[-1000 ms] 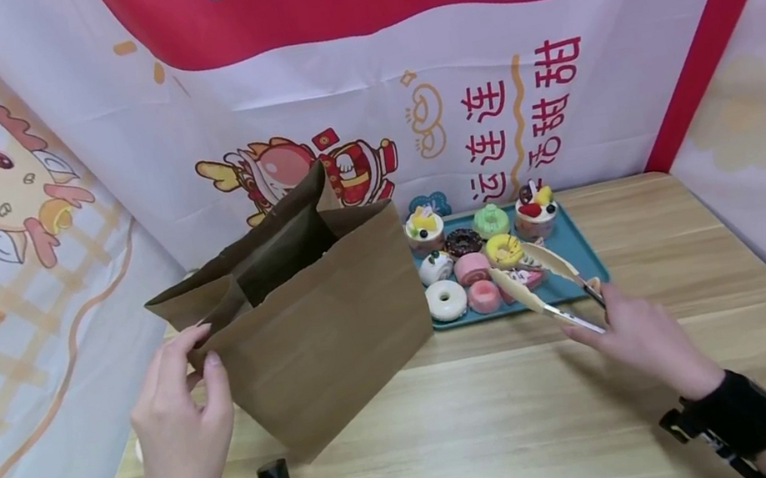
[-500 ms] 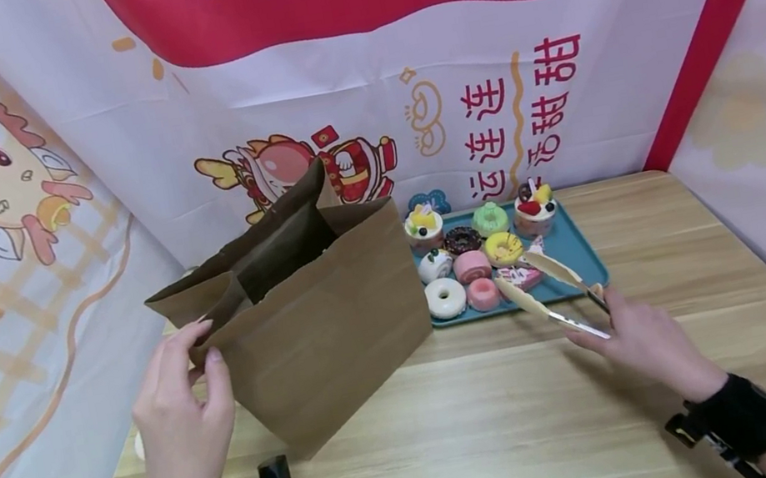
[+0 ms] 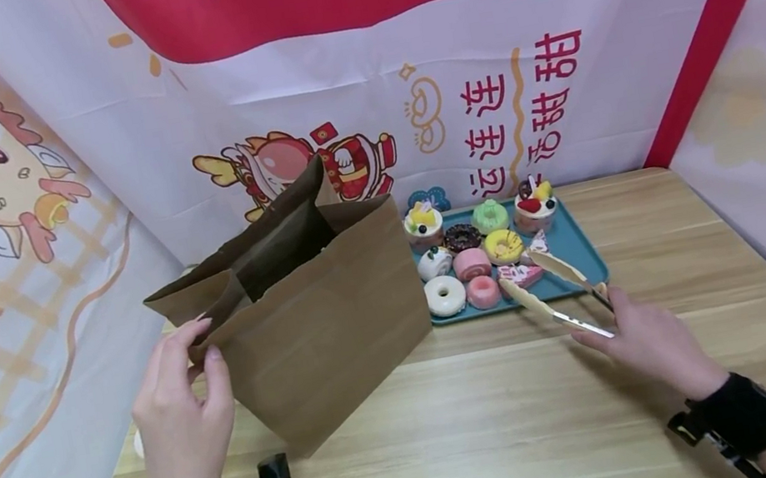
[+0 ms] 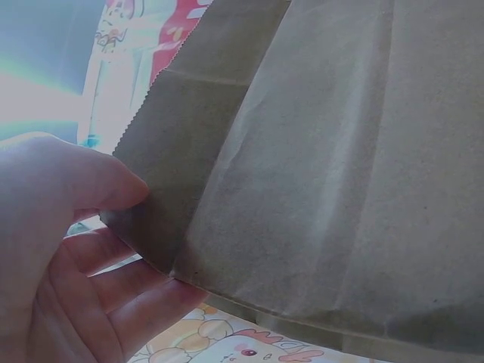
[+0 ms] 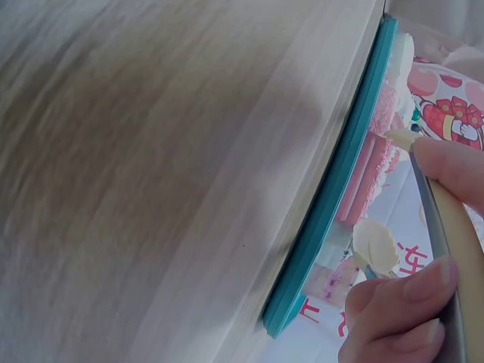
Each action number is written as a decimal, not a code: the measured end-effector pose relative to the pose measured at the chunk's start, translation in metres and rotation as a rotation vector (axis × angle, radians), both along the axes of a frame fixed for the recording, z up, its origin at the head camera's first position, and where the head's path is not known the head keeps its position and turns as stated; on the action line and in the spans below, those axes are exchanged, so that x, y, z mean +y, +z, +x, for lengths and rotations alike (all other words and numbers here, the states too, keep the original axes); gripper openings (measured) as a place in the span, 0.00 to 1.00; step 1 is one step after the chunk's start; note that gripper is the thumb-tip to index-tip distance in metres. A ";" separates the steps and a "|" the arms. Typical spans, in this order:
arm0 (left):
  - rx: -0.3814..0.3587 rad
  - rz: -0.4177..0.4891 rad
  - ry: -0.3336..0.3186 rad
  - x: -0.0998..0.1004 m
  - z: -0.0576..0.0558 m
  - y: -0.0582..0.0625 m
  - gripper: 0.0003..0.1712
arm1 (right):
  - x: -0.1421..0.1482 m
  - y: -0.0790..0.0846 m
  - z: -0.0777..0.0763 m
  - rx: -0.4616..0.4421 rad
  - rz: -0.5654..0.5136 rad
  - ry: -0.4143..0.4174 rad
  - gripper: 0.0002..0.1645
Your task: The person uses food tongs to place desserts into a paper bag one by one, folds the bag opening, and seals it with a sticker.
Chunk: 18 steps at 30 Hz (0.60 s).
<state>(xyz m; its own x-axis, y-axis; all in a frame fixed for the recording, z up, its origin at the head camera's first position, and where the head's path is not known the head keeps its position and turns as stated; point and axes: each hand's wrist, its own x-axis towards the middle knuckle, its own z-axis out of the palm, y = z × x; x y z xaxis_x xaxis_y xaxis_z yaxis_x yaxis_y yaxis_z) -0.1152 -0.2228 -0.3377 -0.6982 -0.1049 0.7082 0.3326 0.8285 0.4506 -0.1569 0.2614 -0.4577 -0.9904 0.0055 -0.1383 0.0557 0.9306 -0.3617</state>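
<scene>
My left hand [image 3: 186, 424] pinches the near left top corner of a brown paper bag [image 3: 330, 332], thumb on one side and fingers on the other in the left wrist view. The bag stands with its mouth open. In my right hand [image 3: 655, 341] is a pair of tongs [image 3: 567, 318] with cream tips, spread apart. The tips straddle a pink cake slice [image 3: 522, 275] at the front of a blue tray [image 3: 588, 260]. In the right wrist view one tip shows by the pink slice [image 5: 364, 178], the other by a paler slice [image 5: 333, 280].
Other sweets crowd the tray's left side: a white donut [image 3: 446, 297], a pink one [image 3: 483, 292], a yellow donut [image 3: 504, 247], a dark donut [image 3: 462, 238], a green one [image 3: 489, 216] and fruit cups [image 3: 534, 205]. A printed cloth [image 3: 323, 63] hangs behind the wooden table [image 3: 463, 445].
The tongs have shifted slightly right, their tips moving from beside the yellow donut to either side of the pink cake slice. My left hand keeps its hold on the bag.
</scene>
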 end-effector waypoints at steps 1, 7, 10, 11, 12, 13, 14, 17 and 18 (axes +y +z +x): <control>0.002 0.000 0.000 0.000 0.000 0.000 0.15 | 0.000 0.000 0.000 -0.004 0.000 -0.001 0.58; 0.012 0.000 0.002 0.000 0.000 -0.001 0.15 | 0.000 -0.001 -0.003 -0.021 0.002 -0.011 0.61; 0.017 0.002 0.001 0.000 0.000 -0.001 0.15 | 0.000 -0.001 -0.004 -0.030 0.010 -0.012 0.63; 0.020 0.004 0.001 0.000 0.000 -0.001 0.15 | 0.001 -0.001 -0.004 -0.031 0.011 -0.011 0.64; 0.022 0.005 0.001 0.000 0.000 -0.001 0.15 | 0.001 -0.001 -0.004 -0.034 0.011 -0.011 0.65; 0.028 0.006 0.000 0.000 0.000 -0.001 0.15 | 0.001 -0.001 -0.004 -0.033 0.013 -0.011 0.65; 0.026 0.005 0.001 0.000 0.000 -0.001 0.15 | 0.000 -0.001 -0.004 -0.032 0.014 -0.010 0.66; 0.026 0.004 0.000 0.000 0.000 -0.001 0.15 | -0.001 -0.002 -0.003 -0.020 0.015 -0.008 0.63; 0.026 0.004 0.000 0.000 0.000 -0.001 0.15 | -0.001 -0.003 -0.003 -0.017 0.016 -0.009 0.62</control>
<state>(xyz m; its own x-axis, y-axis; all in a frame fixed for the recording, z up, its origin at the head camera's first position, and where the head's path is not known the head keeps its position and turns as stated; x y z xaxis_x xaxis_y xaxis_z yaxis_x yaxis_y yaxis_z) -0.1152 -0.2227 -0.3383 -0.6794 -0.1077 0.7258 0.3441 0.8269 0.4448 -0.1598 0.2602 -0.4603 -0.9878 0.0169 -0.1546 0.0701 0.9357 -0.3458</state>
